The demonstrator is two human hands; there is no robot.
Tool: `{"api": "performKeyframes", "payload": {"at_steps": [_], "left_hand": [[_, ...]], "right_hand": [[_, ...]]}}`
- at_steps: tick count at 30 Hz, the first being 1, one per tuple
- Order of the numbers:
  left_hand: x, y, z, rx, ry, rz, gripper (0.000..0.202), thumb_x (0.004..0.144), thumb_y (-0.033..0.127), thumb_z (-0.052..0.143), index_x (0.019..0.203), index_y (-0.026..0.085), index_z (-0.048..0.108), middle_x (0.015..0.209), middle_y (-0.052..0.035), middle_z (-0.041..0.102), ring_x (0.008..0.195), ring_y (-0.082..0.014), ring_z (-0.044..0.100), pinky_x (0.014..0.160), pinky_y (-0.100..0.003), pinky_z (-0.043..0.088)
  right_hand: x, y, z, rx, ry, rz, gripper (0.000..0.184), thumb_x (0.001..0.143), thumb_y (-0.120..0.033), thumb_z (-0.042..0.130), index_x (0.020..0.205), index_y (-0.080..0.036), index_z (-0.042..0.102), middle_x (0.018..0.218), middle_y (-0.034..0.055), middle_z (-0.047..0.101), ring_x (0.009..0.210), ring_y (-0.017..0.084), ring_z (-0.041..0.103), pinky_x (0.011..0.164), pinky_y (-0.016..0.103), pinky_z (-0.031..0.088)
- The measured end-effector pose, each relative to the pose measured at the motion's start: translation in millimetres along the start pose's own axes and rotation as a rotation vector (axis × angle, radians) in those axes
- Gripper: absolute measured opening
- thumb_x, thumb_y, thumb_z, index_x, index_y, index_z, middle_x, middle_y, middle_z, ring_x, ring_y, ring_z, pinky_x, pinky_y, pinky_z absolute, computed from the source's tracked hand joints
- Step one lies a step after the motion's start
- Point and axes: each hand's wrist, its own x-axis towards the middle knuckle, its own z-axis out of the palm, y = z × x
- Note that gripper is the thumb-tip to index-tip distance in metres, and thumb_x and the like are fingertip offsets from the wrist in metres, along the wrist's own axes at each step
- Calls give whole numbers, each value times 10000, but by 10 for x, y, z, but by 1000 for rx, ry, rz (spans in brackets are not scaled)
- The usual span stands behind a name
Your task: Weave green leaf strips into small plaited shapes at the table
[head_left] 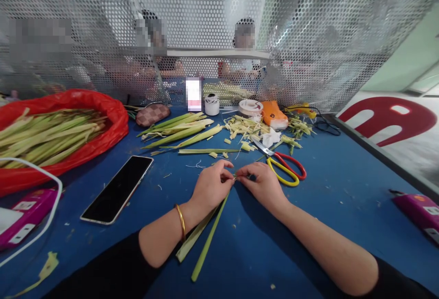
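My left hand (211, 181), with a gold bangle (180, 222) on its wrist, pinches the upper end of a long green leaf strip (210, 242). Thumb and forefinger of my right hand (262, 182) are pressed together at the same end, almost touching the left fingertips. From there the strip slants down towards me. A wider, folded pale leaf (194, 242) lies beside it, partly hidden under my left hand and wrist. Scissors (284, 166) with one red and one yellow handle loop rest just beyond my right hand, blades pointing up and left.
A red plastic bag (118, 111) of long leaves stands at left. A dark phone (118, 189) lies nearer me. Behind are loose leaves (187, 127), clippings (247, 125), a tape roll (250, 108) and an orange packet (274, 114). Perforated metal (206, 24) screens people opposite. Purple power strips (416, 212) flank the table.
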Motion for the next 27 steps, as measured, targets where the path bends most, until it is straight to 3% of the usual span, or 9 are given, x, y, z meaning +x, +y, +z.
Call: {"api": "performKeyframes", "payload": {"at_steps": [4, 7, 11, 16, 21, 27], "left_hand": [[-1, 11, 0, -2, 3, 3, 298, 711, 138, 615, 993, 231, 593, 739, 23, 730, 705, -177, 674, 698, -275, 476], [-7, 9, 6, 21, 6, 16, 301, 717, 135, 610, 1002, 233, 594, 752, 21, 730, 702, -174, 673, 687, -267, 474], [-22, 20, 8, 129, 14, 44, 314, 734, 112, 581, 1023, 234, 590, 794, 8, 730, 729, -175, 670, 690, -266, 463], [-28, -3, 23, 150, 12, 85, 276, 754, 129, 577, 1009, 235, 588, 809, 8, 714, 732, -168, 650, 688, -269, 450], [-33, -2, 1, 175, 30, 126, 122, 718, 114, 567, 735, 219, 627, 760, 7, 658, 700, -144, 589, 650, -248, 426], [-34, 53, -12, 141, -19, 104, 116, 758, 171, 558, 706, 202, 658, 731, -5, 625, 642, -133, 545, 607, -252, 398]], "right_hand": [[-14, -27, -11, -119, -13, -106, 136, 817, -163, 610, 762, -241, 707, 748, 28, 728, 746, 196, 629, 786, 362, 391], [-23, -29, -2, -146, -17, -100, 160, 817, -129, 588, 756, -229, 697, 746, 40, 720, 774, 211, 623, 769, 357, 384], [-20, -25, -2, -18, -97, 20, 164, 789, -107, 559, 725, -215, 665, 732, 36, 695, 759, 205, 601, 715, 322, 407], [-12, -58, -31, 315, -222, 247, 106, 783, -230, 566, 708, -195, 633, 662, -10, 631, 638, 150, 537, 606, 262, 394], [-4, -75, -31, 424, -174, 338, 129, 750, -277, 582, 677, -181, 629, 601, -28, 573, 568, 120, 462, 551, 240, 359], [1, -71, -17, 450, -148, 368, 130, 734, -282, 579, 679, -179, 636, 596, -28, 566, 554, 116, 451, 537, 240, 348]]}}
